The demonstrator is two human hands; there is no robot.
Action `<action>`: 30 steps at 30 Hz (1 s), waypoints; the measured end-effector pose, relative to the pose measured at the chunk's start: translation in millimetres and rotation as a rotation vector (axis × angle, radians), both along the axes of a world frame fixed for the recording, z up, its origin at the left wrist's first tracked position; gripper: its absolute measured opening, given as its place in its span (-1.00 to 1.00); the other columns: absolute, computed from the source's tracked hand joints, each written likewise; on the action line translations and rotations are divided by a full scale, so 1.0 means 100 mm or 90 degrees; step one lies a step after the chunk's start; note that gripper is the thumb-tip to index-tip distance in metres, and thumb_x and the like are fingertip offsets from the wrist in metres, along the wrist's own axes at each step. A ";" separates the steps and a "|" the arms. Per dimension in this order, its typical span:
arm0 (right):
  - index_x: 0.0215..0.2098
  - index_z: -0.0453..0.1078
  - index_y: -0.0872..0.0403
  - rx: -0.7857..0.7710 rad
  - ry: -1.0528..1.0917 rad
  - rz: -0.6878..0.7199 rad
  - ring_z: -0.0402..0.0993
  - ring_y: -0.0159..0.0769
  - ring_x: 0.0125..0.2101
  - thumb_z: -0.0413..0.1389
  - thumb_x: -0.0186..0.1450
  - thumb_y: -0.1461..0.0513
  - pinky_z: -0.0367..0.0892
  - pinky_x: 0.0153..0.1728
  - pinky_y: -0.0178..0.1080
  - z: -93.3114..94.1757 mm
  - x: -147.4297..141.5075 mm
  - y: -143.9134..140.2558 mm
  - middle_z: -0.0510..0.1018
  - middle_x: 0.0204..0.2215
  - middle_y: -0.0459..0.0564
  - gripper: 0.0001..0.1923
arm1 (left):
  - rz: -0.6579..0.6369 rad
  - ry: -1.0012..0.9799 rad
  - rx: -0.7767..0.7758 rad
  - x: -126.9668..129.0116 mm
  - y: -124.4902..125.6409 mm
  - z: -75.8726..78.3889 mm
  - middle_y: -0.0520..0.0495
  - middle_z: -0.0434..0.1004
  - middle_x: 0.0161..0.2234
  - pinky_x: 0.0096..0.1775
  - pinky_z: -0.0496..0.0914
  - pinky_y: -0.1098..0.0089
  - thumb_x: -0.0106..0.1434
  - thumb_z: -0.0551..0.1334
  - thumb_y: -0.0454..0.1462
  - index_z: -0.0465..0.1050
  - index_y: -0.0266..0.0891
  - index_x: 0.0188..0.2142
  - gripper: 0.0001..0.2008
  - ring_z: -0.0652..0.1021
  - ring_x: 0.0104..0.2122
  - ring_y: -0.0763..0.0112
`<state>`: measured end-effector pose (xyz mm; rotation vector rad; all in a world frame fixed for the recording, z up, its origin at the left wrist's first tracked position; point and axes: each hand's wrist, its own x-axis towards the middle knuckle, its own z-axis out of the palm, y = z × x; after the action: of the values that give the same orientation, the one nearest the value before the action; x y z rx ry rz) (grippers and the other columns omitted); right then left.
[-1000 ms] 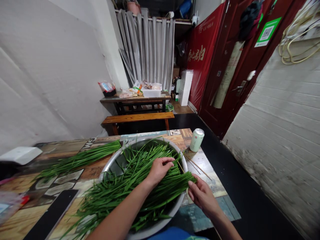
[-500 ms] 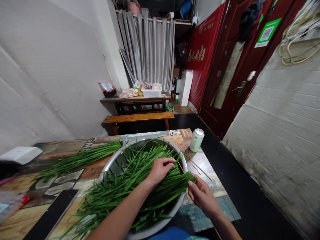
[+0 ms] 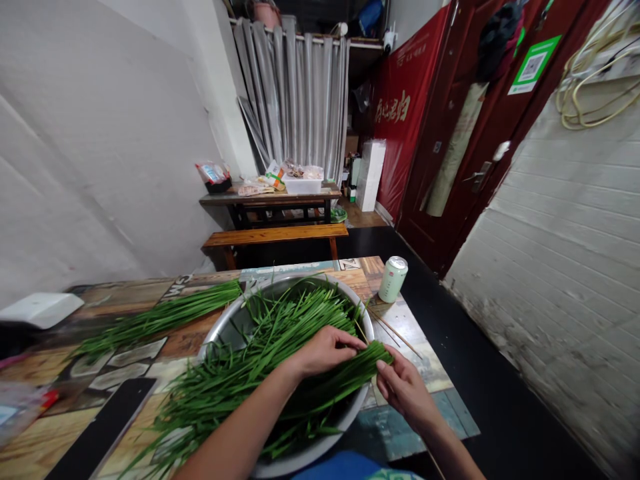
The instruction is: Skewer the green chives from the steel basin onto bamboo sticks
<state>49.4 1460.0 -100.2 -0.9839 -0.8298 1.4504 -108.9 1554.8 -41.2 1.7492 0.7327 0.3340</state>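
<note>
Gathering one bunch of greens (image 3: 340, 387) at its stalk ends, we have it lying across the right rim of one metal bowl (image 3: 345, 427), over a bigger heap (image 3: 280, 327). A second bunch (image 3: 165, 317) lies left of the bowl, one phone (image 3: 103, 427) in front of that; one can (image 3: 393, 280) and at least two thin sticks (image 3: 403, 337) are just right of the bowl.

Our right hand (image 3: 403, 380), outside the bowl's right rim, is nearly closed, thumb on top, pinching the stalk ends. Our left hand (image 3: 330, 350) reaches over the bowl, palm down, fingers curled and barely parted against the bunch; we cannot tell whether it grips any.

The can's print is too small to read. Well behind the bowl, to the right, one red banner (image 3: 403, 110) ends in 君归, and one green-edged sign (image 3: 534, 65) carries a square code.
</note>
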 end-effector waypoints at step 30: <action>-0.17 0.22 0.14 -0.005 -0.012 -0.001 -0.17 -0.65 -0.82 0.14 0.15 0.04 -0.27 -0.83 -0.50 0.05 0.01 -0.03 0.20 -0.78 -0.31 -0.59 | 0.165 0.306 0.381 -0.26 0.28 -0.15 -0.08 0.57 -0.41 -0.36 0.24 0.44 0.06 0.16 -0.28 0.55 -0.20 -0.45 -0.84 0.50 -0.38 0.33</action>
<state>50.0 1457.1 -95.7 -1.0050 -0.8373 1.4467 -135.2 1582.5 -55.9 2.3423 1.3104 0.3301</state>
